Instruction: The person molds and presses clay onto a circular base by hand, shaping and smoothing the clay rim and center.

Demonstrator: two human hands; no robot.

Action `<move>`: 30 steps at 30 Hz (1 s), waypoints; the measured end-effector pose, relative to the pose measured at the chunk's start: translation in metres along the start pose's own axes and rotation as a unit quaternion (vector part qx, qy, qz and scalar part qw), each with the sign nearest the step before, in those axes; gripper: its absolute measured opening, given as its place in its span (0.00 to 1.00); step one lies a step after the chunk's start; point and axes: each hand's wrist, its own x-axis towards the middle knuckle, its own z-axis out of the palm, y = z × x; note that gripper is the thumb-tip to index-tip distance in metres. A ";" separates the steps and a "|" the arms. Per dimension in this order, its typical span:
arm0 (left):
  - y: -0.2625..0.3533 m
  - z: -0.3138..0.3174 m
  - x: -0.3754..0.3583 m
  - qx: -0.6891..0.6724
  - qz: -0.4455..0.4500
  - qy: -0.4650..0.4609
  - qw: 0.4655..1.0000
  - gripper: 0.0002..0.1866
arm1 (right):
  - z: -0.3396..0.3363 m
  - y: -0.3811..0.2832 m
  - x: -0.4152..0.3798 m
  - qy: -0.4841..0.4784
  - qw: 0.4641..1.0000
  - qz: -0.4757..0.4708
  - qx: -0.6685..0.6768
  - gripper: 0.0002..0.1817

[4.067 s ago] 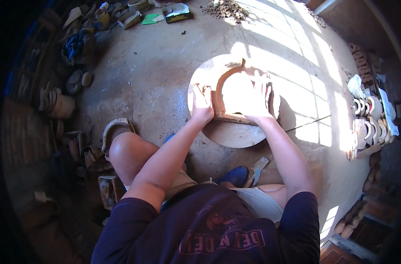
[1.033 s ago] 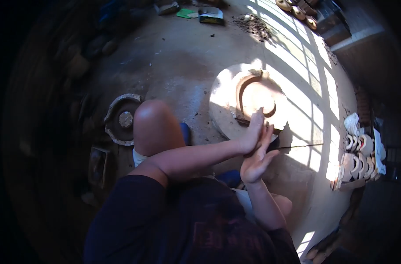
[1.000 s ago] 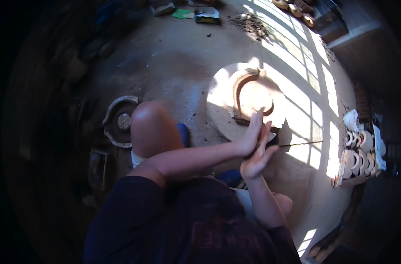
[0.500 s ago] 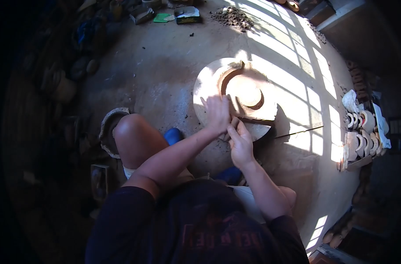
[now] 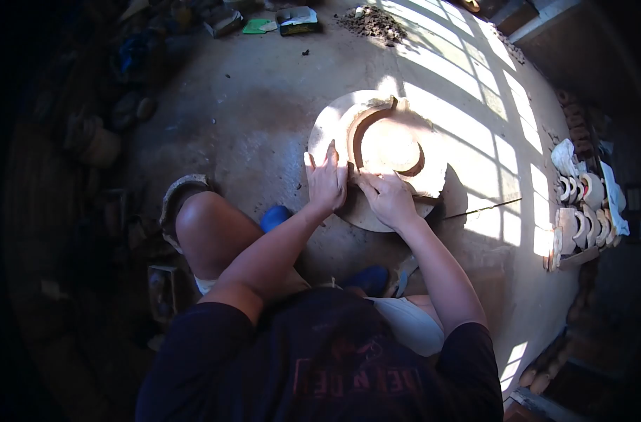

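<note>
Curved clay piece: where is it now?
In the head view, the curved clay piece sits above and right of centre on the round disc, left hand and right hand at its near edge.

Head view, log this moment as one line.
left hand: at clay, near-left, fingers apart | right hand: at clay's near edge | clay: on disc, partly sunlit

Gray floor (image 5: 250, 84), window-grid sunlight (image 5: 485, 144) across R side. Top ctr: pile of dk clumps (image 5: 373, 25); to its L, dk box (image 5: 299, 29) w/ white paper (image 5: 296, 14), then green sheet (image 5: 255, 27), then open tray (image 5: 226, 27). Upper L: blue item (image 5: 128, 55), dim. Far R: rows of curved pcs (image 5: 566, 225), white plastic (image 5: 564, 156) above, white sheet (image 5: 614, 199) alongside. Lower L: small box (image 5: 155, 292), contents unclear; rimmed pc (image 5: 168, 211) above, partly hidden.
</note>
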 end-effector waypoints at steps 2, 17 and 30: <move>-0.011 0.008 0.004 0.066 0.058 0.033 0.996 0.38 | 0.008 0.005 0.006 0.020 0.999 -0.018 0.031 0.14; -0.010 -0.011 0.014 0.020 0.038 -0.072 0.996 0.63 | 0.003 0.024 0.005 -0.057 0.995 0.023 0.078 0.14; -0.012 -0.014 0.015 0.010 0.033 -0.093 0.995 0.63 | -0.004 0.033 -0.005 -0.116 0.989 0.076 -0.056 0.16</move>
